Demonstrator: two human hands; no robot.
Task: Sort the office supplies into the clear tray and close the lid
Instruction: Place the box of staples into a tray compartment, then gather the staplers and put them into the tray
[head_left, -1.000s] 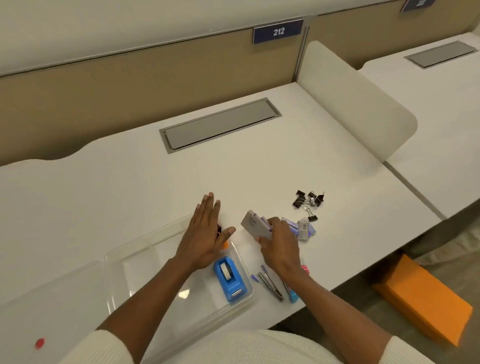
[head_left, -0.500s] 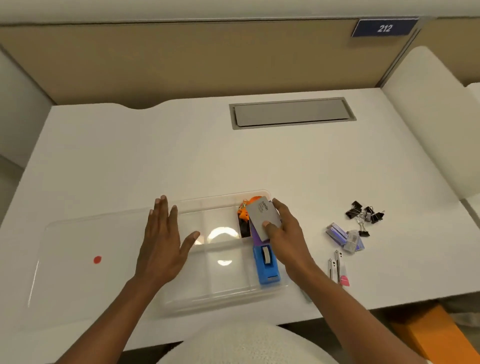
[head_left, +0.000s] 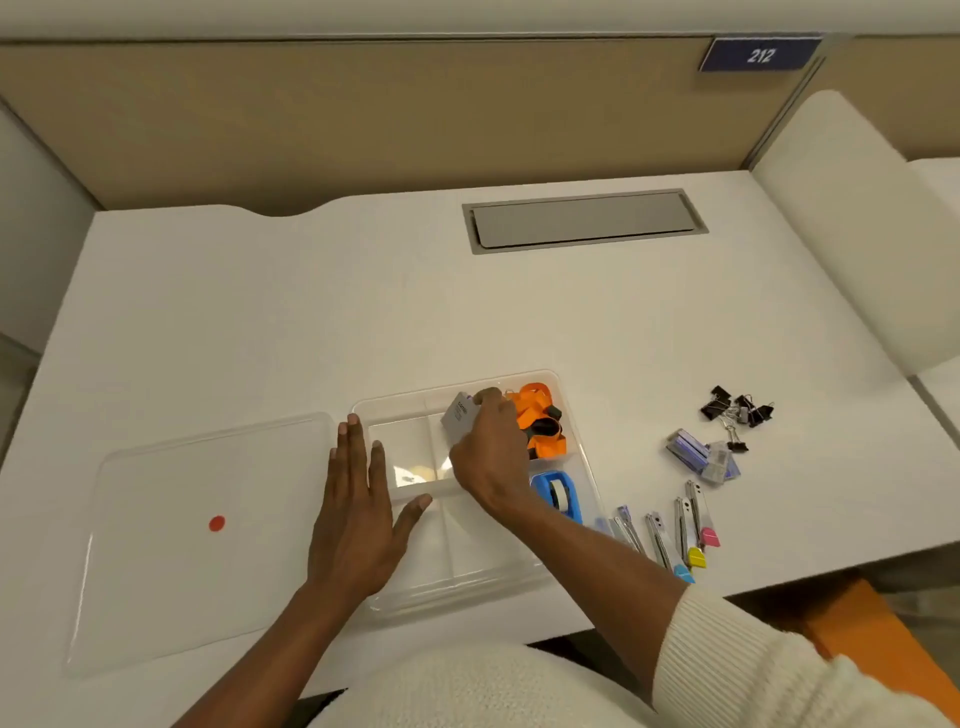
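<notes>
A clear divided tray (head_left: 410, 402) sits on the white desk in front of me. My left hand (head_left: 358, 514) lies flat and open across its left rim. Over the tray's far middle compartment, my right hand (head_left: 491, 452) grips a small grey box (head_left: 458, 413). An orange lanyard (head_left: 540, 421) fills the far right compartment, and a blue tape dispenser (head_left: 558, 491) lies in the compartment nearer me. The clear lid (head_left: 182, 540) with a red dot lies flat to the tray's left.
Right of the tray lie black binder clips (head_left: 735, 410), small purple staple boxes (head_left: 701, 454) and several nail clippers and coloured-tipped tools (head_left: 675, 530). A grey cable hatch (head_left: 584, 218) is set into the desk's far side. A white divider (head_left: 852, 234) stands at right.
My right hand carried the grey box leftward, from the loose supplies over the tray's right side to its far middle compartment. My left hand shifted to the tray's left rim. The camera view swung left.
</notes>
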